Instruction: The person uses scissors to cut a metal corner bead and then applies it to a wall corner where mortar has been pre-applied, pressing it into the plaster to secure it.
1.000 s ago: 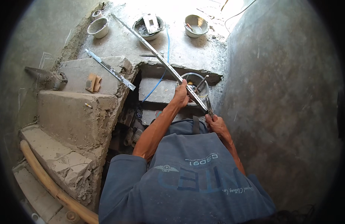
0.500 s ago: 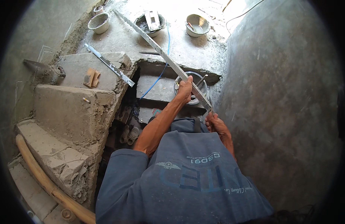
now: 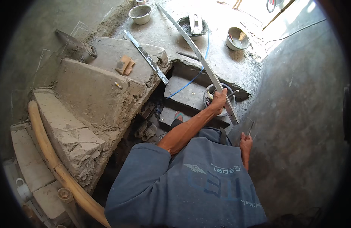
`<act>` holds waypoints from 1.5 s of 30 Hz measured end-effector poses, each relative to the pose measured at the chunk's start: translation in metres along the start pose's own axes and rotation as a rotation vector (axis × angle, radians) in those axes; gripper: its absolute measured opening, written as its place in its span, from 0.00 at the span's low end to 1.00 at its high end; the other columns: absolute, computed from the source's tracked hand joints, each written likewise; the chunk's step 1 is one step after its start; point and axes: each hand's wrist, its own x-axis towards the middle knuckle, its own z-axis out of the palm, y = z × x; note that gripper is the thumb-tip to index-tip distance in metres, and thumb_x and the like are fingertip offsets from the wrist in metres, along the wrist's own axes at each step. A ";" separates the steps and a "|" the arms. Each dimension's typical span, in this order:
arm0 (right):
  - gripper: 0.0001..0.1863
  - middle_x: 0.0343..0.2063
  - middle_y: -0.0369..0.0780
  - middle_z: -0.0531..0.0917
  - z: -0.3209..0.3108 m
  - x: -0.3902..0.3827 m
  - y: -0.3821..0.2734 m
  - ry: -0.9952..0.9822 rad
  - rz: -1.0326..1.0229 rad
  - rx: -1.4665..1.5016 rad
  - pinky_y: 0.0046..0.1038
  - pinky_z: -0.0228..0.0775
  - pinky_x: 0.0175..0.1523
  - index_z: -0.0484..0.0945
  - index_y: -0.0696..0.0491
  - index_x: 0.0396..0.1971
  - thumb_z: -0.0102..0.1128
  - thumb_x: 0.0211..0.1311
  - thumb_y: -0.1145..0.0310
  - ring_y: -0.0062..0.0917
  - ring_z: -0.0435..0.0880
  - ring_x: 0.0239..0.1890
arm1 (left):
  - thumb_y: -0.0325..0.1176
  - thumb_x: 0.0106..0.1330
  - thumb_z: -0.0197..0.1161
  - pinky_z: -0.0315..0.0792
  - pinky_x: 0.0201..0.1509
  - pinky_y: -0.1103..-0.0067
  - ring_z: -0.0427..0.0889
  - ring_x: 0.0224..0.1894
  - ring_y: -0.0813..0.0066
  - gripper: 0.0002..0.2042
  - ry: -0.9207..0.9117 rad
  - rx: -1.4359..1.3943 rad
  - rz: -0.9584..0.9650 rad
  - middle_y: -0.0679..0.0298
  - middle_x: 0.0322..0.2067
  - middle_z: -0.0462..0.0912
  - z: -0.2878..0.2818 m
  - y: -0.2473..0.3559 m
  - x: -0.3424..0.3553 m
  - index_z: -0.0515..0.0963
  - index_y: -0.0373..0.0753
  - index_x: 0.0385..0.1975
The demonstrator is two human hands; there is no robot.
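My left hand (image 3: 220,100) grips a long pale straightedge bar (image 3: 200,57) near its lower end, which slants up toward the top of the view. Behind that grip sits a round bucket (image 3: 208,95) holding tools. My right hand (image 3: 245,143) is apart from the bar, lower and to the right by the wall (image 3: 297,125), fingers closed on a thin tool (image 3: 250,129) whose shape is hard to make out. A second, shorter bar (image 3: 145,56) lies on the steps at left, and a blue hose (image 3: 185,87) runs across the concrete steps (image 3: 173,83).
Three basins (image 3: 139,12) (image 3: 192,29) (image 3: 236,38) stand on the upper slab. At left are broken steps, terracotta pieces (image 3: 124,65), a metal tool (image 3: 75,44) and a wooden pole (image 3: 57,167). A dark gap holding shoes (image 3: 148,131) is beside my foot (image 3: 178,116).
My right hand has left the bar's lower end and moved right and down with a thin tool in it. My left hand still grips the bar; the view has swung, shifting the scene rightward.
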 end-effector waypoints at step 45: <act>0.18 0.23 0.48 0.77 -0.116 -0.047 -0.104 -0.689 -0.165 0.046 0.38 0.67 0.37 0.74 0.58 0.31 0.58 0.65 0.55 0.43 0.74 0.27 | 0.40 0.61 0.64 0.70 0.32 0.71 0.70 0.23 0.72 0.11 -0.105 -0.462 -0.381 0.68 0.18 0.68 -0.008 0.030 -0.027 0.69 0.44 0.26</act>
